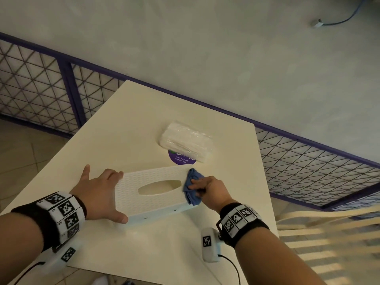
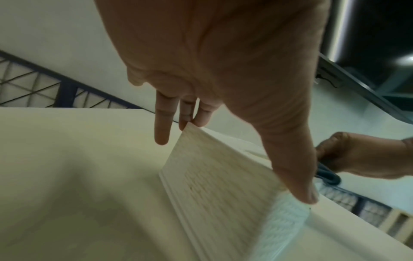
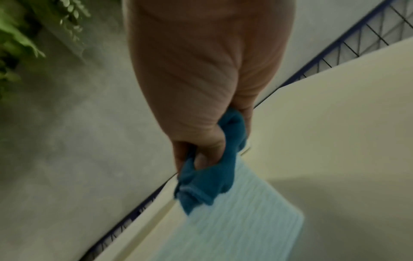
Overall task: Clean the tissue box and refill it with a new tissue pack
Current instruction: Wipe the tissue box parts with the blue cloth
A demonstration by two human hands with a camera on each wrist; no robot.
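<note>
A white textured tissue box point(image 1: 152, 202) with an oval slot lies near the table's front; its end also fills the left wrist view point(image 2: 219, 185). My left hand point(image 1: 116, 195) spans its left end, thumb point(image 2: 299, 185) on the near corner and fingers point(image 2: 187, 116) on the far corner. My right hand point(image 1: 198, 189) grips a bunched blue cloth point(image 1: 192, 185) and presses it on the box's right end point(image 3: 245, 229); the cloth point(image 3: 205, 185) is wrapped round the fingers. A clear-wrapped tissue pack point(image 1: 186, 144) lies behind the box.
The cream table point(image 1: 127, 124) carries a round purple sticker point(image 1: 180, 159), partly under the pack. A purple-framed mesh fence point(image 1: 308, 161) runs behind the table. A slatted chair point(image 1: 329, 239) stands at the right. Wrist-camera cables hang off the front edge.
</note>
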